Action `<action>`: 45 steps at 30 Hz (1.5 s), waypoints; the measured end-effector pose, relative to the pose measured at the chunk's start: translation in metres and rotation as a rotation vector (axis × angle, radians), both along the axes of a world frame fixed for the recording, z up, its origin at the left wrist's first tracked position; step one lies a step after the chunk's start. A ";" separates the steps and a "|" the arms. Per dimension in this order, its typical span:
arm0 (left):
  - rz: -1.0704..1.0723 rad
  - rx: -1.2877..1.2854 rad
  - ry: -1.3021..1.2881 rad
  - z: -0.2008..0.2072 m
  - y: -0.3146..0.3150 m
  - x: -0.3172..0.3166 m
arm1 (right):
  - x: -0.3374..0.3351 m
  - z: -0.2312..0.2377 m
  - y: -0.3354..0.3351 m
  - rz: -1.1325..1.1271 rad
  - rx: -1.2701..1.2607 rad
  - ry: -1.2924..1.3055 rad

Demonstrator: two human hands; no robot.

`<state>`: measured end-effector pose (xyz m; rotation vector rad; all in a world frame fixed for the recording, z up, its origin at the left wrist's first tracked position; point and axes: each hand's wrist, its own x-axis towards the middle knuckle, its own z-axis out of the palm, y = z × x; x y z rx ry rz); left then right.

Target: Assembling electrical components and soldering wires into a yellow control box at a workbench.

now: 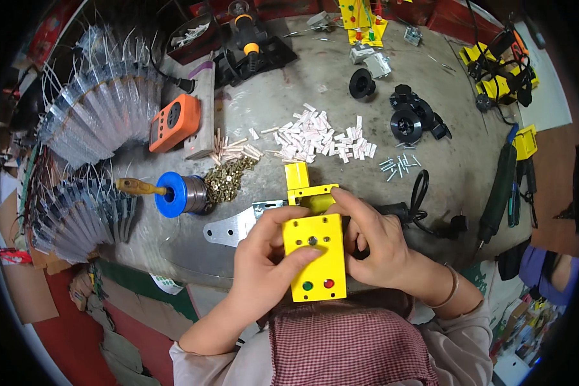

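My left hand (264, 264) grips a yellow metal cover plate (315, 270) by its left side, the thumb lying across its front. The plate tilts toward me and has a green and a red round light near its lower edge, with several small holes. Just behind it is an open yellow metal box (312, 191) with a raised tab. My right hand (379, 244) has its index finger on that box's right corner; its other fingers curl behind the plate's right edge, partly hidden. A silver metal bracket (228, 229) lies left of the box, and a black cable (419, 199) lies to the right.
A solder spool (180, 194) with a wooden-handled tool, brass fittings (228, 180), white sleeves (309, 135) and screws (399, 166) cover the mid-table. Bagged parts (100, 96) and an orange meter (174, 122) stand left. Black round parts (406, 123) and a dark corded tool (500, 177) lie right.
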<state>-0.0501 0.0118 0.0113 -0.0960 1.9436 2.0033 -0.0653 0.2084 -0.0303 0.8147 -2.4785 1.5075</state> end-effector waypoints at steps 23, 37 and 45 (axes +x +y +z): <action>-0.074 -0.306 0.173 -0.002 0.002 -0.003 | -0.005 0.008 0.000 0.061 0.009 -0.044; -0.121 -0.342 0.364 0.002 -0.002 -0.004 | -0.005 0.010 0.001 0.081 0.037 -0.061; -0.099 -0.340 0.271 0.002 0.001 -0.004 | -0.002 0.007 0.002 0.083 0.020 -0.072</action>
